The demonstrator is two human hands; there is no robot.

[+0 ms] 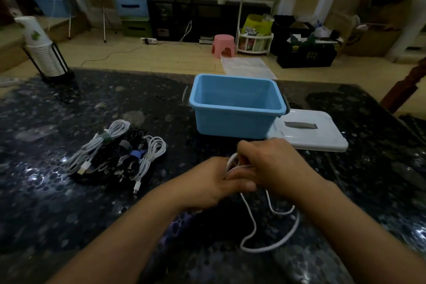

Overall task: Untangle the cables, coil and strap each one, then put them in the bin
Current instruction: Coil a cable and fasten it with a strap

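Both hands meet over the near middle of the dark speckled desk (69, 191), just in front of the blue bin (237, 120); the left hand (207, 182) has its fingers curled round a white cable (250, 217), pinching it where the strands bunch together; the right hand (272, 166) is curled over the same cable from above, gripping it at the bunch (exact finger placement is blurred). From the hands the white cable hangs down toward the viewer in loose loops that lie on the desk between the forearms and under the right forearm; its ends are not visible. The bin stands upright and open, nothing visible inside; its white lid (315, 131) lies flat just to its right, touching or nearly touching the bin's corner, grey handle slot facing up. To the left of the hands, well apart from the bin, sits a bundle of strapped cables (119, 152): white and black coils lying side by side, each wrapped with a grey or blue strap, some plugs pointing toward the viewer. At the far left corner of the desk a stack of paper cups (43, 53) stands in a black wire holder; beyond the desk, on the floor, a pink stool (223, 45).
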